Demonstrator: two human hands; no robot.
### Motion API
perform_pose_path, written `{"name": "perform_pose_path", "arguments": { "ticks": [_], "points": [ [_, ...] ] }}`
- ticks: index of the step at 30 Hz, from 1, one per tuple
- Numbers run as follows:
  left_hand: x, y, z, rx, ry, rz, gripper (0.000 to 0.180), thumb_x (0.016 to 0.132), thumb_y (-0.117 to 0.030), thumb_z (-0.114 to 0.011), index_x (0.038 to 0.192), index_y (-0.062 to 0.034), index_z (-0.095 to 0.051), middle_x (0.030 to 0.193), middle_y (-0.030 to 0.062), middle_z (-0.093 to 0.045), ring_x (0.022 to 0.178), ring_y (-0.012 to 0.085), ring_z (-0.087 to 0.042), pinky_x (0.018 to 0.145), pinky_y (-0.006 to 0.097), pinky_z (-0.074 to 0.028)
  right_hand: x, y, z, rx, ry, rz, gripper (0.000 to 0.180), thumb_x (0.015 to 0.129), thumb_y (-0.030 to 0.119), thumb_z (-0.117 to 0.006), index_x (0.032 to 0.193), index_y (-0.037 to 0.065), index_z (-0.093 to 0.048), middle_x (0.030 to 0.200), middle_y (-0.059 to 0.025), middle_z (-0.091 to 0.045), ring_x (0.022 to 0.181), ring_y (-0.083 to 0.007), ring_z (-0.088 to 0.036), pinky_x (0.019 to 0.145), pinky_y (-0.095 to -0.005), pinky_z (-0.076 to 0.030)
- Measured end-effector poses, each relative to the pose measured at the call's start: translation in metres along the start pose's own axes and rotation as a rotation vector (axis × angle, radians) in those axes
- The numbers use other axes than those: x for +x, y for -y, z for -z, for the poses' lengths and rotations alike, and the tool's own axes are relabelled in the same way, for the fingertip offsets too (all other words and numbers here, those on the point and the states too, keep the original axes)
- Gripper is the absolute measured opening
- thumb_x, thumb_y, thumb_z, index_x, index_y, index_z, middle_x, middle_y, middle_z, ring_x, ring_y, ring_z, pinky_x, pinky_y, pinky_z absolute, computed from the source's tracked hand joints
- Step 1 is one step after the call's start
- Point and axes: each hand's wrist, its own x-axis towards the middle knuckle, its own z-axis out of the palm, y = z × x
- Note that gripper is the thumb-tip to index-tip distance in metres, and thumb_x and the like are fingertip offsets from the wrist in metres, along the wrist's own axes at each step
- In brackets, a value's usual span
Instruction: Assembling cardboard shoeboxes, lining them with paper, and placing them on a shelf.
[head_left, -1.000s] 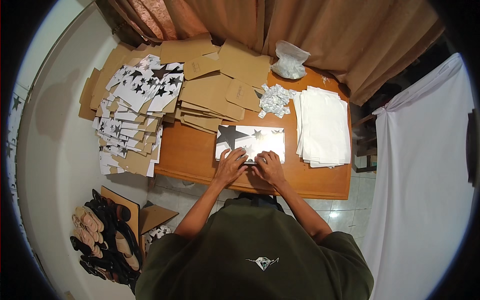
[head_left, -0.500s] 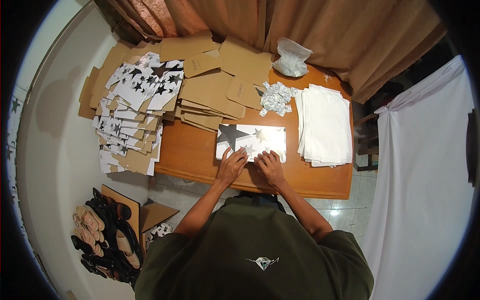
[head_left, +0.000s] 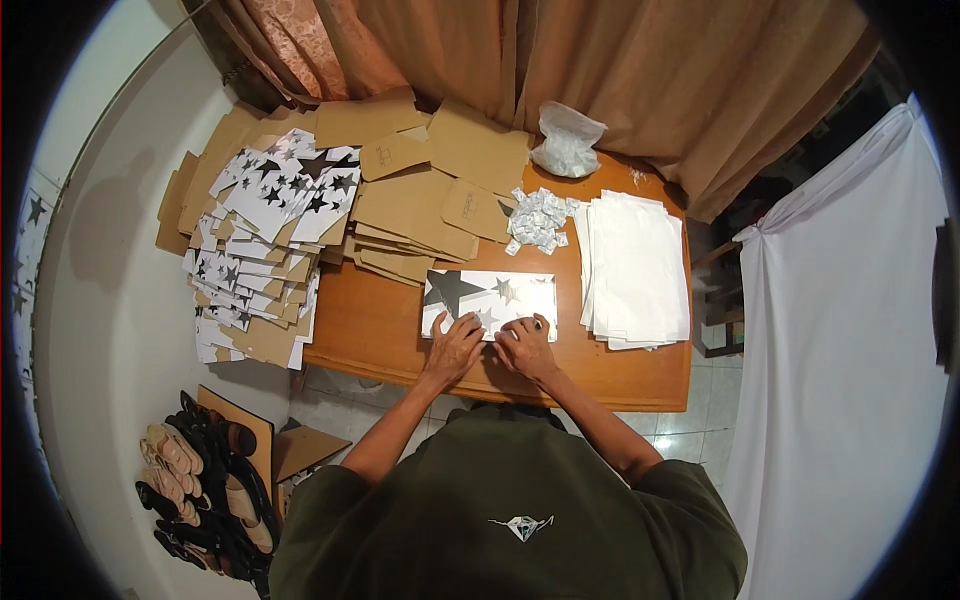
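Observation:
A flat white box (head_left: 525, 289) with black and silver stars lies on the wooden table, its long side toward me. On its near left part rests my left hand (head_left: 455, 348), fingers apart and bent over the near edge. Close beside it, my right hand (head_left: 525, 347) touches the near edge right of the middle, its fingers spread and curled on the top. Neither hand has lifted the box. The undersides of the fingers are hidden.
Flattened star-printed cardboard (head_left: 285, 190) and plain brown cardboard (head_left: 405, 205) pile up at the left and back. Small white packets (head_left: 540, 220) lie beyond the box, near a clear plastic bag (head_left: 568, 140). White paper sheets (head_left: 637, 270) are stacked on the right. Shoes (head_left: 215, 480) stand lower left.
My right hand has shifted left along the near edge, closer to my left hand. The whole view has tilted slightly, so the table sits lower in the picture.

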Motion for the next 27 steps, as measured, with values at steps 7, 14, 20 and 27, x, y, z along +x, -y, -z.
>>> {"name": "perform_pose_path", "arguments": {
  "ticks": [7, 14, 20, 27],
  "points": [
    [0.028, -0.049, 0.03, 0.043, -0.011, 0.1, 0.062, 0.083, -0.038, -0.078, 0.137, -0.0166, -0.058, 0.148, 0.0139, -0.045, 0.147, 0.0325, -0.031, 0.112, 0.063, -0.02, 0.031, -0.062, 0.044, 0.176, -0.118, -0.14, 0.04, 0.094, 0.032, -0.065, 0.13, 0.014, -0.065, 0.134, -0.0167, -0.059, 0.131, -0.0365, -0.048, 0.111, -0.054, -0.032],
    [0.011, -0.109, -0.04, -0.21, -0.008, 0.411, 0.056, 0.087, -0.025, -0.074, 0.136, -0.0073, -0.056, 0.134, 0.0184, -0.05, 0.115, 0.0353, -0.053, 0.098, 0.045, -0.043, 0.048, -0.153, 0.025, 0.576, 0.003, -0.281, 0.063, 0.096, 0.043, -0.064, 0.137, -0.004, -0.057, 0.14, -0.0322, -0.054, 0.133, -0.0452, -0.049, 0.113, -0.0469, -0.037],
    [0.02, -0.182, -0.089, -0.512, -0.203, 0.734, 0.089, 0.082, -0.02, -0.078, 0.154, -0.0027, -0.028, 0.141, 0.0228, -0.043, 0.129, 0.0424, -0.048, 0.109, 0.046, -0.042, 0.039, -0.17, 0.014, 0.821, 0.272, -0.323, 0.07, 0.099, 0.05, -0.059, 0.14, -0.007, -0.052, 0.137, -0.0286, -0.059, 0.13, -0.0375, -0.056, 0.107, -0.0408, -0.045],
    [0.031, -0.233, -0.106, -0.299, -0.625, 0.881, 0.118, 0.077, -0.025, -0.086, 0.161, -0.0049, -0.006, 0.159, 0.0273, -0.023, 0.147, 0.0427, -0.028, 0.119, 0.048, -0.03, 0.008, -0.178, 0.01, 0.978, 0.26, -0.096, 0.076, 0.09, 0.038, -0.073, 0.148, 0.0, -0.043, 0.136, -0.0226, -0.059, 0.123, -0.0343, -0.058, 0.105, -0.0409, -0.044]
  ]
}}
